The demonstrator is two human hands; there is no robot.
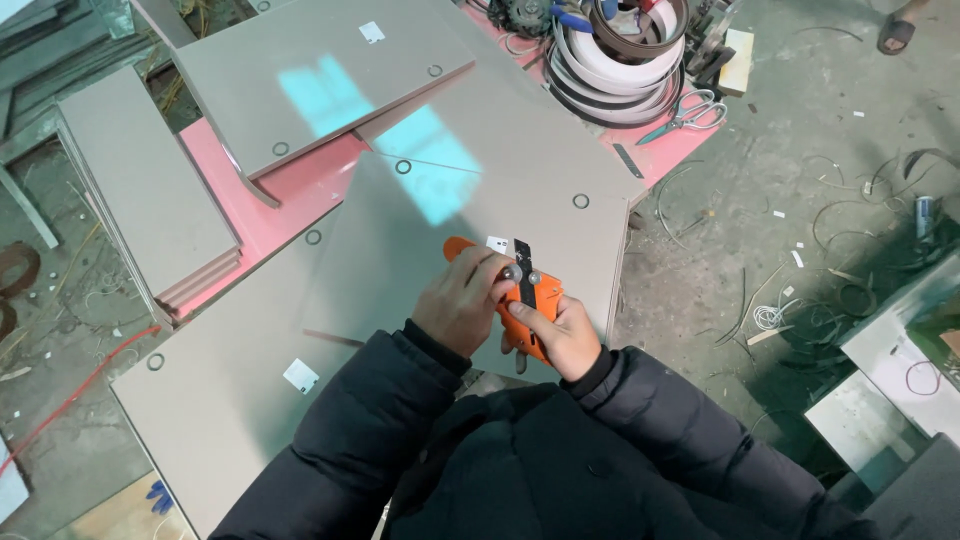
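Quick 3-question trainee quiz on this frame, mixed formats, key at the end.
1. True or false: both hands grip the orange tool.
2. Which lies beside the coils of edge strip on the pink table? A) hammer B) scissors C) drill
3. Fill in: the tool is held over a grey ____ with round holes.

Key:
1. True. The left hand wraps its front end, the right hand its rear.
2. B
3. panel
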